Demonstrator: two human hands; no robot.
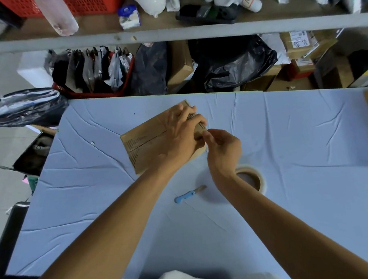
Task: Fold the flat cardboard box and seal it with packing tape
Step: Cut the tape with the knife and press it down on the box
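Left fingers (190,115) pressed flat on cardboard box (146,141), right fingers (210,134) pinching its edge, print perhaps unreadable.

Both bare forearms reach forward, the left hand (183,130) lying palm-down with its fingers (193,117) spread and flattened, while the right hand (223,149) sits just beside those fingers, its own fingertips (206,133) pinched together and touching them.
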